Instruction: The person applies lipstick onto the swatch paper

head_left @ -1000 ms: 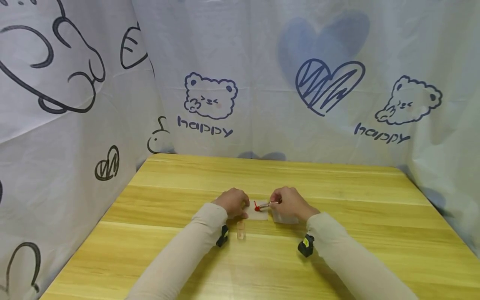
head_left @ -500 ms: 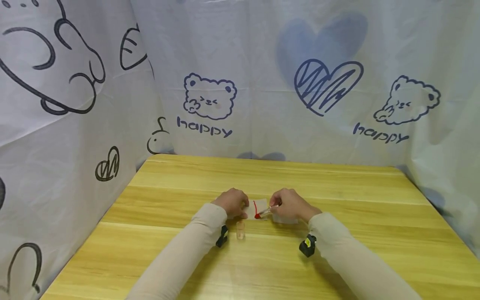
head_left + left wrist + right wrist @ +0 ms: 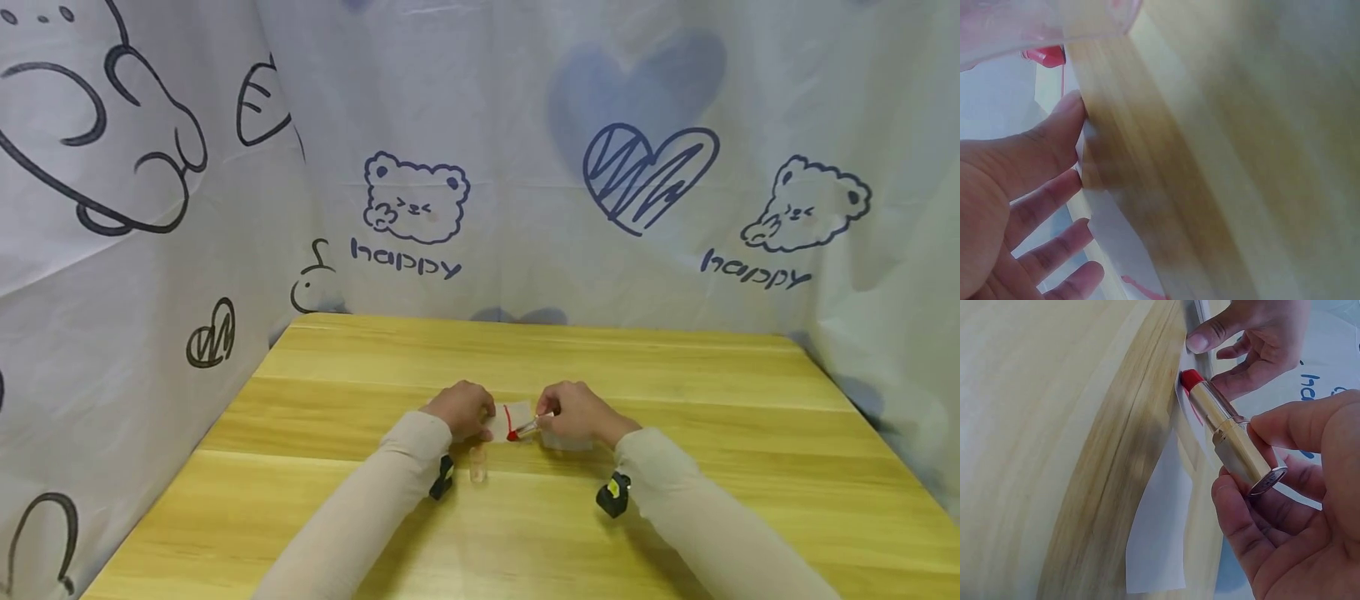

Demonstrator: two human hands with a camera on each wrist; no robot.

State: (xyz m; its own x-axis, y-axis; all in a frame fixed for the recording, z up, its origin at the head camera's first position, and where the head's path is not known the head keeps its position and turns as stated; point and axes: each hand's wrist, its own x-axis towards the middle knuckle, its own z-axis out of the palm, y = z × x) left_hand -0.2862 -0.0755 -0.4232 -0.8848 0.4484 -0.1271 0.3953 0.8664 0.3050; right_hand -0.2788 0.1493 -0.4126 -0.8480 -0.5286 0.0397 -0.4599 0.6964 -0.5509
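My right hand (image 3: 576, 412) pinches a lipstick (image 3: 1235, 437) with a gold and silver tube between thumb and fingers. Its red tip (image 3: 1192, 379) meets a small white paper (image 3: 521, 414), at the lower end of a red line (image 3: 507, 417). On the left side of that paper my left hand (image 3: 462, 411) rests its fingertips, the fingers spread and loosely bent in the left wrist view. Just in front of the left hand lies a clear cap (image 3: 478, 467), which looms large at the top of the left wrist view.
A second white paper (image 3: 1159, 540) lies on the wooden table (image 3: 360, 508) beneath the right hand. White curtains (image 3: 517, 100) with drawn bears and hearts stand behind the table and along its sides.
The right hand has drawn the lipstick down the paper toward the person, lengthening the red line. The left hand has stayed in place on the paper. The head view has shifted slightly.
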